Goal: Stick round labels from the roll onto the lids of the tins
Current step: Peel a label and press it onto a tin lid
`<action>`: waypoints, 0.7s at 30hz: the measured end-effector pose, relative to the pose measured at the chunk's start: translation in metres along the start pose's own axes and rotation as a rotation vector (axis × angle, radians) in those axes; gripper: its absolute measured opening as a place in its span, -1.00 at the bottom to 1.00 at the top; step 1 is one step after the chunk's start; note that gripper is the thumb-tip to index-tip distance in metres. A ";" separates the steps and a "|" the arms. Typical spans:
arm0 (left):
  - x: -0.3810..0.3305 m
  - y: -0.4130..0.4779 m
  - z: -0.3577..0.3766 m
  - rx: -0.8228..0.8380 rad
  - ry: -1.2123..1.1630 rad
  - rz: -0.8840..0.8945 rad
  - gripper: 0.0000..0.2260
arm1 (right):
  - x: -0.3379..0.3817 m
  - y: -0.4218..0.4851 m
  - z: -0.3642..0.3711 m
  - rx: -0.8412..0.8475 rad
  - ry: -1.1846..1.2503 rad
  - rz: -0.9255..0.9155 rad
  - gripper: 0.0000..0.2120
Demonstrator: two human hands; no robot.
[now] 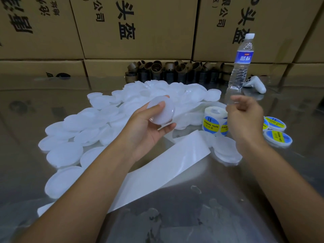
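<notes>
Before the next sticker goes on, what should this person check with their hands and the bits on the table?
1. Blank white round plastic lid held firmly in the left hand: ok.
2. That lid's face bare, no label on it yet: ok.
3. Roll of blue-and-yellow round labels close to the right hand: ok.
4. A label pinched in the right hand's fingers: cannot tell, they are blurred.
5. Finished labelled white lids kept right of the roll, away from the main pile of blank white lids: ok.
6. Spent white backing strip out of the arms' way: not ok, it runs under the left forearm.
</notes>
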State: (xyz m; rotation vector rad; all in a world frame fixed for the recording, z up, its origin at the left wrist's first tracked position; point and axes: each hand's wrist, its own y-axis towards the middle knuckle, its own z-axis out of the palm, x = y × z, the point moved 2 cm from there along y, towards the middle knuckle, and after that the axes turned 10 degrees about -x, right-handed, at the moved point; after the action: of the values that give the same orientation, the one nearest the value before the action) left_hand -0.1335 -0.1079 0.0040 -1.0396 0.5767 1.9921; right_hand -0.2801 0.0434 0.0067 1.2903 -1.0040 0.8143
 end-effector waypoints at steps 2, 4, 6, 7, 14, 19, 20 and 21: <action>0.000 0.001 -0.002 -0.026 -0.026 -0.010 -0.79 | -0.008 0.006 0.000 -0.026 -0.108 0.026 -0.74; 0.001 0.003 -0.003 -0.041 -0.036 0.006 -0.87 | -0.013 0.010 0.000 -0.028 -0.192 0.049 -0.68; 0.000 0.004 -0.005 -0.051 -0.040 0.036 -0.87 | -0.015 0.010 0.000 -0.014 -0.249 0.027 -0.64; 0.000 0.004 -0.006 -0.052 -0.033 0.054 -0.87 | -0.015 0.008 0.000 -0.010 -0.268 -0.020 -0.64; -0.001 0.004 -0.006 -0.051 0.023 0.114 -0.81 | 0.004 -0.025 0.013 0.222 -0.339 -0.655 -0.58; -0.001 0.005 -0.005 -0.070 0.043 0.111 -0.80 | 0.000 -0.032 0.027 0.482 -0.729 -0.809 -0.45; -0.001 0.005 -0.005 -0.073 0.049 0.114 -0.80 | 0.000 -0.031 0.026 0.488 -0.722 -0.806 -0.48; -0.001 0.005 -0.005 -0.072 0.054 0.117 -0.80 | 0.001 -0.031 0.026 0.478 -0.698 -0.791 -0.52</action>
State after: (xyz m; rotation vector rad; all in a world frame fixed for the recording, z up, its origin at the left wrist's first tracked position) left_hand -0.1350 -0.1146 0.0027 -1.1290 0.6103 2.1058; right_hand -0.2550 0.0140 -0.0045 2.2671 -0.7096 -0.0486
